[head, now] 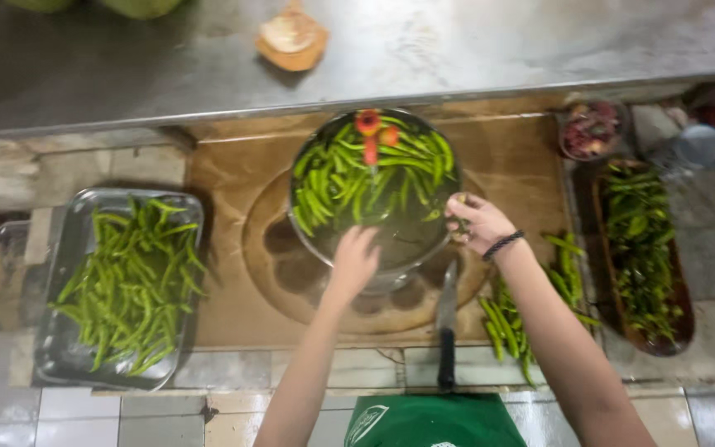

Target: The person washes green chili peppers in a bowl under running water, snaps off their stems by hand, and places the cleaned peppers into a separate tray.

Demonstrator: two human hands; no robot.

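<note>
A round steel bowl sits at the centre of the counter, on a round wooden cutting board. The bowl holds long green chillies heaped toward its far side, with a few red chillies on top at the far rim.

Surrounding items:
- A rectangular steel tray filled with green chillies stands at the left edge of the counter, well apart from the bowl.
- A knife with a dark handle lies on the board just right of the bowl, blade pointing away from the near edge.
- Loose green chillies lie near the right forearm.
- An oblong wooden dish of green stems lies at the right edge; a small bowl of red scraps stands at the far right corner.
- A small wooden block rests on the raised steel shelf behind the counter.

Left hand: arm extended from the near edge, hand over the near rim of the bowl, fingers reaching inward. The grip state cannot be told because of blur.

Right hand: positioned at the right rim of the bowl, wrist bent inward, dark band on the wrist. The fingers are curled with the grip closed on a green chilli.
</note>
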